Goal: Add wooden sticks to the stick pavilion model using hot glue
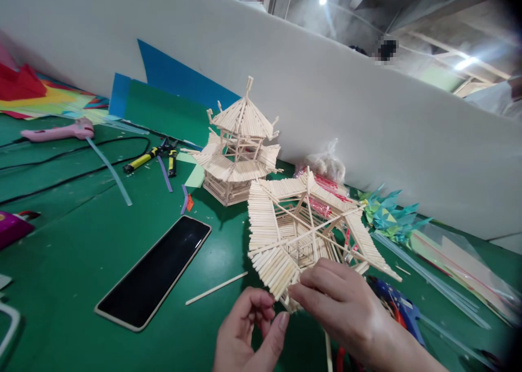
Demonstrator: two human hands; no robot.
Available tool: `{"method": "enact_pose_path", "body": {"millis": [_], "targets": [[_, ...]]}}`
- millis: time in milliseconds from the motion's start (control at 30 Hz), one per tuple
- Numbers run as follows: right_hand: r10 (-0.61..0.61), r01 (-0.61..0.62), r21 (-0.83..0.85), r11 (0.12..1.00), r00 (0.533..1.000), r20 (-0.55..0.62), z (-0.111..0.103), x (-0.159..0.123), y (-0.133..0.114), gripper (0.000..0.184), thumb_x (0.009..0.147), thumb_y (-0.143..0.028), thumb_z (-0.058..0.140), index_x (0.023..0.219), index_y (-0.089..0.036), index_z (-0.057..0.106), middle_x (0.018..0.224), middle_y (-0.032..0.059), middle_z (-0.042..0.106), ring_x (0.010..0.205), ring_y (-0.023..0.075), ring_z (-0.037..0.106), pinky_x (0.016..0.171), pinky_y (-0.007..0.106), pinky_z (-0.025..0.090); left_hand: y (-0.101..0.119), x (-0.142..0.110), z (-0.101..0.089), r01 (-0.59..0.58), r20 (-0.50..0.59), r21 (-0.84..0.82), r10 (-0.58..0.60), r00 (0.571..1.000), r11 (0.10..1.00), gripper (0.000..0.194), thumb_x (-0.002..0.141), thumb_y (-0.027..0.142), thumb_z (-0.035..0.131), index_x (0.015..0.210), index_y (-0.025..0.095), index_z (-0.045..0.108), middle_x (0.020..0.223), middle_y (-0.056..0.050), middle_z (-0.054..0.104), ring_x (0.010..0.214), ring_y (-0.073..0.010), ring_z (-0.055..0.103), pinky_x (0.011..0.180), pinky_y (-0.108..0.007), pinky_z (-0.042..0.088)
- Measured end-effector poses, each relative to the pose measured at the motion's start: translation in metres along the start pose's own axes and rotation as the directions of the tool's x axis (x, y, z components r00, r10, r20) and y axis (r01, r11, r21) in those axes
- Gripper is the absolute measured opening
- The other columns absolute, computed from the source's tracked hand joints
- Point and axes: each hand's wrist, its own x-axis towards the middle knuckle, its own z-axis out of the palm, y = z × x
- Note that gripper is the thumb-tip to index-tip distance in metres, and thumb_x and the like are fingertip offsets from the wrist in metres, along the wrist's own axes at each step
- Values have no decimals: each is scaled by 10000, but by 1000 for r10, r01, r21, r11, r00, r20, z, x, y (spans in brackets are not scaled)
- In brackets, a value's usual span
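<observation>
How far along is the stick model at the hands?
Looks done: the slatted eaves around most of the near model. In hand: its near edge, with the right hand on it and the left hand close by. Apparently left: a top over its open middle, as on the rear model.

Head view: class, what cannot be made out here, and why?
All in the head view:
- Open-topped stick model: near corner, partly behind the right hand.
- Blue glue gun: lower part, behind the right forearm.
- Purple object: cut off by the left edge.
</observation>
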Motion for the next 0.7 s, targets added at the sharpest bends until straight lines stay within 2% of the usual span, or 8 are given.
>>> {"method": "enact_pose_path", "body": {"millis": [133,333,500,700], "targets": [[5,-5,-5,1000,1000,-12,0,2,-2,178,861,-93,422,879,-132,595,705,44,567,611,148,429,517,275,311,-1,1,3,-19,4,-11,19,1000,1000,233,545,362,763,639,206,617,559,42,541,521,-98,466,490,-166,401],[-13,12,-20,1000,1000,-18,-1,7,-2,194,852,-74,412,843,-136,596,670,32,548,585,143,421,505,271,297,4,3,9,30,14,-75,-29,999,997,285,508,387,784,592,188,598,535,54,524,515,-86,447,501,-164,380],[-20,19,-25,999,1000,-23,-4,10,-3,275,871,-82,346,793,-132,605,638,33,538,563,146,408,486,274,290,8,5,10,47,21,-91,-45,999,995,289,486,363,802,582,179,600,514,55,523,502,-83,436,481,-163,361],[-27,27,-21,999,1000,5,-3,12,-1,221,850,-76,395,799,-127,603,657,30,535,582,148,404,503,279,294,9,7,11,74,49,-92,-70,996,993,295,491,365,801,577,174,593,495,60,517,485,-78,420,465,-165,347]]}}
